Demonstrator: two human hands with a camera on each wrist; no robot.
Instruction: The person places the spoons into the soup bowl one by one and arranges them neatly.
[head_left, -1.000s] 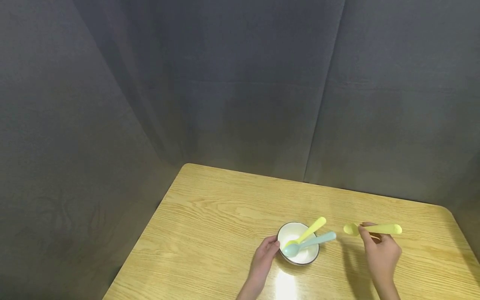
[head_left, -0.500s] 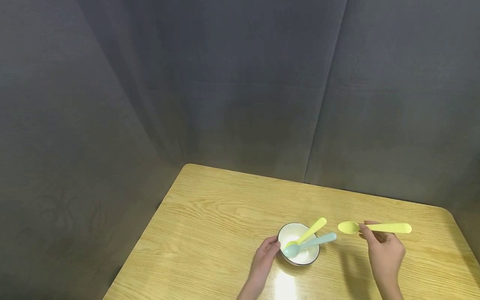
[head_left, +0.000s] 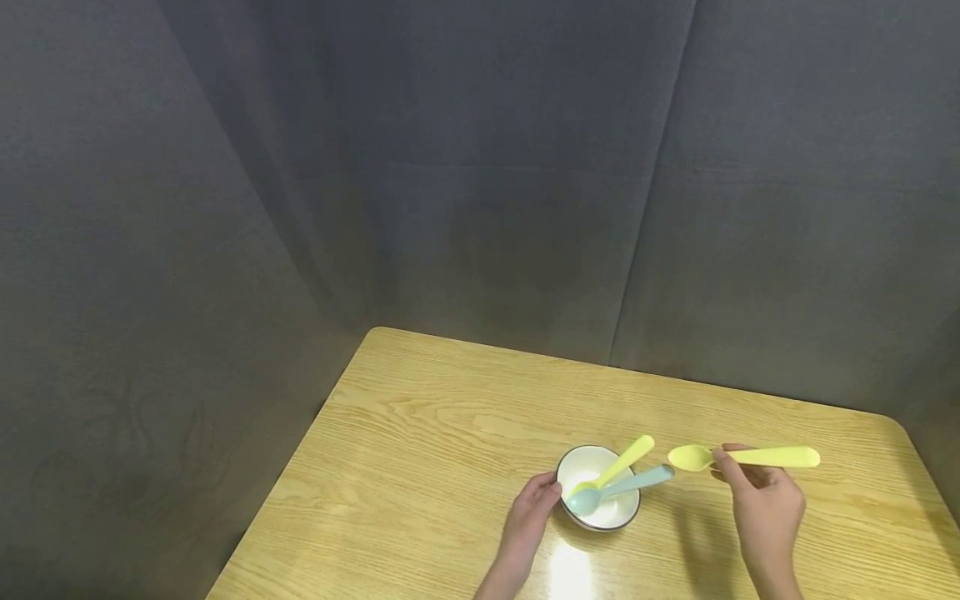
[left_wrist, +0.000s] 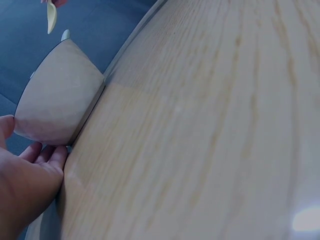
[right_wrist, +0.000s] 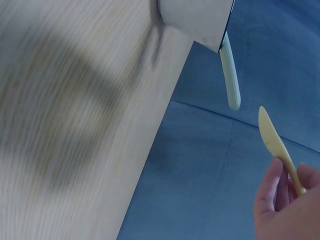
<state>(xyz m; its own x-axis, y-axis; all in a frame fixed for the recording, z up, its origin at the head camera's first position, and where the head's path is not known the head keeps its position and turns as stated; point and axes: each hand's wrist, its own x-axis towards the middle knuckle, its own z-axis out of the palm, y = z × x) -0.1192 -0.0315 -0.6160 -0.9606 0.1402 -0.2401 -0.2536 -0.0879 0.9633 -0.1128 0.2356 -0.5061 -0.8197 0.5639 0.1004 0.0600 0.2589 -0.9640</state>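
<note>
A white bowl point(head_left: 592, 518) with a dark rim stands on the wooden table, and my left hand point(head_left: 525, 521) grips its left side. In the left wrist view the thumb is at the bowl's rim and the other fingers of this hand point(left_wrist: 27, 185) are low by its base. Inside lie a yellow spoon point(head_left: 627, 458) and a light blue spoon point(head_left: 633, 481), their handles sticking out over the right rim. My right hand point(head_left: 765, 504) pinches another yellow spoon point(head_left: 776, 457) near its neck, raised above the table. That spoon's head points left, close to the blue handle's end.
The light wood table point(head_left: 420, 433) has rounded far corners. Dark grey fabric walls point(head_left: 480, 208) rise behind it and at its left. A bright light reflection point(head_left: 570, 571) shows on the table in front of the bowl.
The right hand's yellow spoon has turned slightly and its head has come left, nearer the blue handle. That hand shifted a little right, then back left. The left hand and bowl stay put.
</note>
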